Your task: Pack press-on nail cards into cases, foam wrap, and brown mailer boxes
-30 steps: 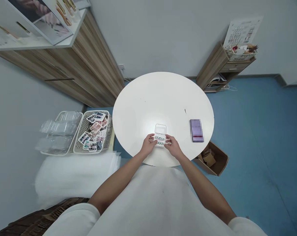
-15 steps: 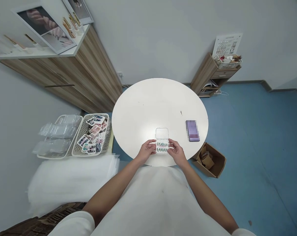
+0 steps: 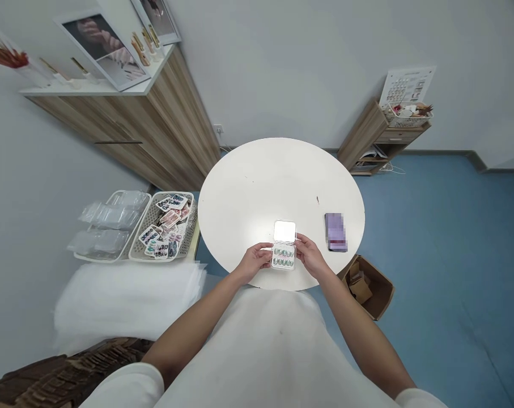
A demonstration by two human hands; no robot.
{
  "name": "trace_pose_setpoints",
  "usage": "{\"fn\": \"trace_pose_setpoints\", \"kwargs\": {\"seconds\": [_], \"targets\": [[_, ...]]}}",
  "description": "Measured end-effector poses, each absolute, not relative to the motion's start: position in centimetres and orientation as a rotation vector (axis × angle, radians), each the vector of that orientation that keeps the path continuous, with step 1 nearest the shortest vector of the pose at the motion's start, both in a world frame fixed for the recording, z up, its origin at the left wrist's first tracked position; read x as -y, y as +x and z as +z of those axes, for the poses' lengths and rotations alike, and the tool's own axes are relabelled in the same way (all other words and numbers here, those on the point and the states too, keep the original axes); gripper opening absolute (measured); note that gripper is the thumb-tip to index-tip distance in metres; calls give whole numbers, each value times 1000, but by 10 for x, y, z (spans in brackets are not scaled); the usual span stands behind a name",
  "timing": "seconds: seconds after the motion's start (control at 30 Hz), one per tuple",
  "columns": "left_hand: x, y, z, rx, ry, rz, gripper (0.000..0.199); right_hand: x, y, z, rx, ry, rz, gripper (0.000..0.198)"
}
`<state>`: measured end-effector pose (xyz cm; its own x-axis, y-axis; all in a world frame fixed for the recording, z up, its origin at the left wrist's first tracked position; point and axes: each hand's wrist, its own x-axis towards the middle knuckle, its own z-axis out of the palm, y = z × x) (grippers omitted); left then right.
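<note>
A small clear plastic case [image 3: 283, 255] with its lid [image 3: 284, 231] swung up is between my hands at the near side of the white oval table. Inside it lie two rows of shiny greenish press-on nails [image 3: 283, 262]. My left hand [image 3: 257, 262] grips the case's left edge between thumb and fingers. On the opposite side, my right hand [image 3: 309, 256] holds its right edge, fingers near the hinge. Bright glare covers the lid. Whether the case rests on the table or is slightly raised, I cannot tell.
On the white table [image 3: 277, 170], a purple pixelated stack [image 3: 335, 232] lies at right. Left of the table stand baskets with nail cards [image 3: 167, 226] and clear bags [image 3: 112, 215], above white foam sheets [image 3: 129, 300]. A cardboard box [image 3: 382, 289] sits on the floor at right.
The camera view has shifted slightly. The open case appears tipped more toward me, and its lid now catches bright glare. Both hands keep their hold, the right fingers a little higher.
</note>
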<state>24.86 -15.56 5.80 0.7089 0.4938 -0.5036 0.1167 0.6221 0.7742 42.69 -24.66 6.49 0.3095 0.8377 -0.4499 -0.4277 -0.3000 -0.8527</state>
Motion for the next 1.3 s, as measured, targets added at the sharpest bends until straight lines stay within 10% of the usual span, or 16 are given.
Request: {"fn": "trace_pose_setpoints", "kwargs": {"seconds": [0.67, 1.3], "targets": [[160, 261, 57, -794, 706, 340, 42, 250, 434, 65, 447, -1225, 1389, 19], [168, 267, 46, -865, 657, 387, 41, 277, 420, 53, 176, -1256, 1370, 44]]}}
